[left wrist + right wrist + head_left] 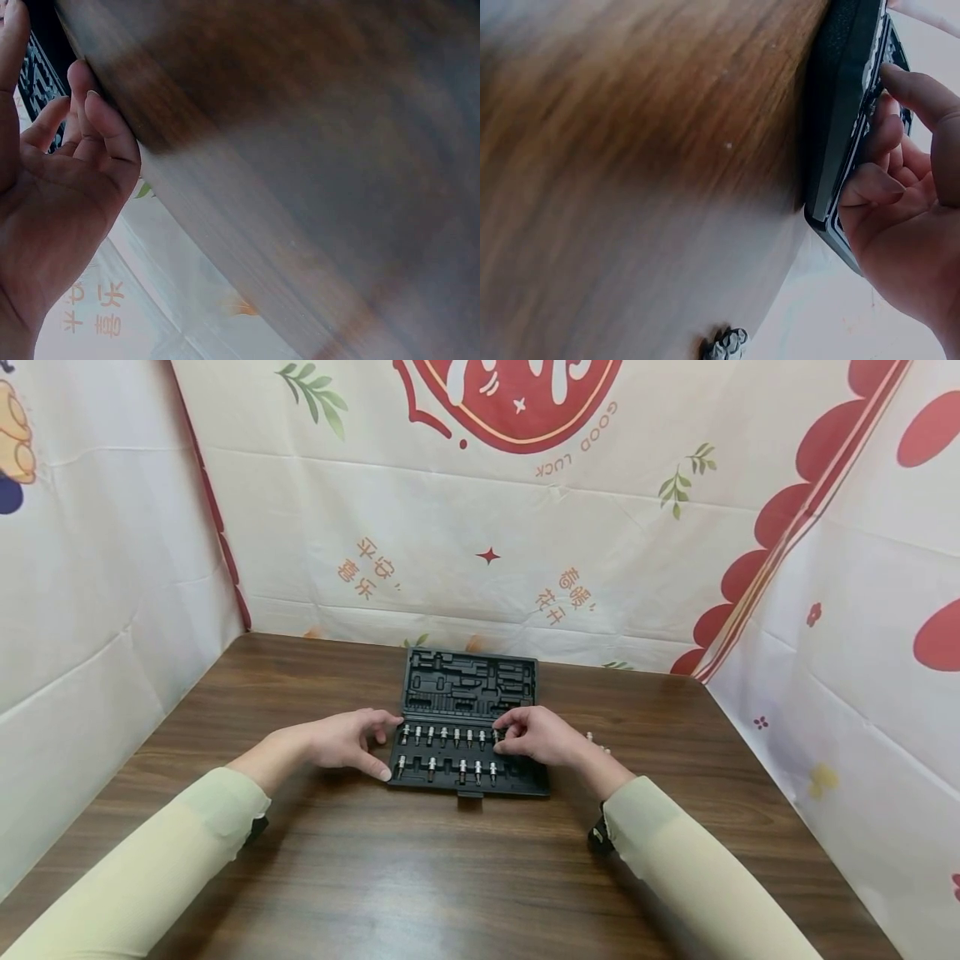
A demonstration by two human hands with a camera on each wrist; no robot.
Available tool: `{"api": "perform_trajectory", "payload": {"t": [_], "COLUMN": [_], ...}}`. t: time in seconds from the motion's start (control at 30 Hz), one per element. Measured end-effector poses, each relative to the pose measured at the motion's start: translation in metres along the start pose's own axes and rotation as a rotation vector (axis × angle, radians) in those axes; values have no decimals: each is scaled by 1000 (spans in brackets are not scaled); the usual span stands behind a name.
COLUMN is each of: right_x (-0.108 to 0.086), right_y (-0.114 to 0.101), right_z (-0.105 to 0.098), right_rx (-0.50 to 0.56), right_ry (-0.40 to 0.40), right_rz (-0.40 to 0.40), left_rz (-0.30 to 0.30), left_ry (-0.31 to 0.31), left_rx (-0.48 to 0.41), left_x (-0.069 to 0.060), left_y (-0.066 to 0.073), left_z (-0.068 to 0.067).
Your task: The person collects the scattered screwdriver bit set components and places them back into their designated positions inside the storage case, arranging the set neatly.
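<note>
An open black plastic case (517, 781) lies on the table, holding two rows of small silver bit sockets (462, 768). My left hand (341, 739) rests at the case's left side, thumb at the front corner and index finger near the hinge, fingers spread. At the right end of the back row my right hand (542, 737) pinches a bit socket (496, 736) between thumb and index finger, partly hidden by the fingertips. In the right wrist view the right hand (907, 195) is over the case (836, 97), its other fingers curled.
Beyond my right hand a few loose bit sockets (590, 737) lie on the brown wooden table (360, 868); they also show as shiny sockets (726, 345) in the right wrist view. The case's moulded lid (471, 681) lies back towards the printed cloth wall (450, 510).
</note>
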State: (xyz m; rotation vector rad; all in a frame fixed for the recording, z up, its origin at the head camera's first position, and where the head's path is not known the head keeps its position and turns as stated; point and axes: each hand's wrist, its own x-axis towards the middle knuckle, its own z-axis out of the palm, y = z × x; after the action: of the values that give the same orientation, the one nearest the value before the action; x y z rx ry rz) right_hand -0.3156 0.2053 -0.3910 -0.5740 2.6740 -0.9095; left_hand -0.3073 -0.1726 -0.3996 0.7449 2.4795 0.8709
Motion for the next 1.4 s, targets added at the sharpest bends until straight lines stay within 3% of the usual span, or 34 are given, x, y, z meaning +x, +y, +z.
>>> {"api": "perform_trajectory", "payload": {"t": [0.27,0.97,1.4], "right_x": [1,2,3], "right_y": [3,13,6], "right_z": [2,1,5], "right_rx": [-8,47,66], "right_ry": [-14,65,68], "right_rz": [1,21,64], "left_rz": [5,2,14], "left_ry": [-1,-6,1], "left_rx": [5,-9,-6], "left_x": [1,1,0], "left_y": [2,3,1], "left_z": [0,2,0]}}
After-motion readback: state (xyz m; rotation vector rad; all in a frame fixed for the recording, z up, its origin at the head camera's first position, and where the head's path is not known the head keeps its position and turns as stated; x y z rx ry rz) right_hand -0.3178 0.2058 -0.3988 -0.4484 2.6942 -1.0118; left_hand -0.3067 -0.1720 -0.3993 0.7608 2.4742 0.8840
